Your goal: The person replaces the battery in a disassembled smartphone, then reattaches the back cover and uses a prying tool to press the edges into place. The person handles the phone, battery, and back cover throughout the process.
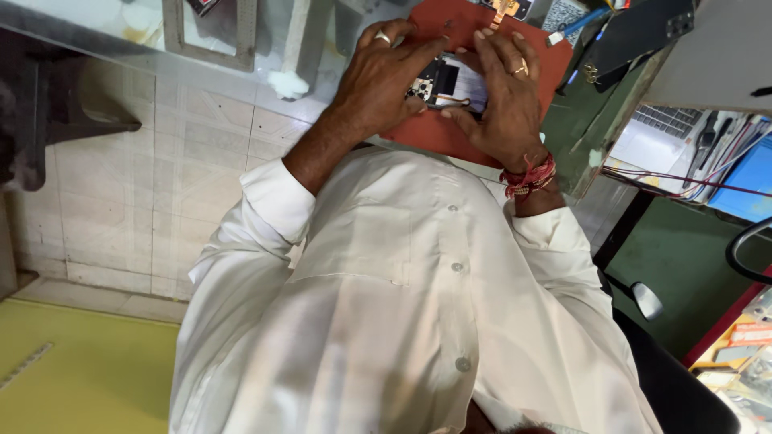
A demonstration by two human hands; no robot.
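Rust-red mat [450,133] bears an opened phone [452,82], seemingly grasped by both hands' grip.

Bright, even light with a washed-out shirt

Soft daylight fills the view. The white shirt [402,305] glares, its folds nearly lost. Shadows under the hands [450,88] above it are faint. Left of the shirt, the upper corner falls dark; edges blur slightly.

Both hands curled over the opened phone [450,84]: left hand [386,72] on its left side, right hand [507,96] on its right. Fingertips look pinched on it, grip partly hidden.
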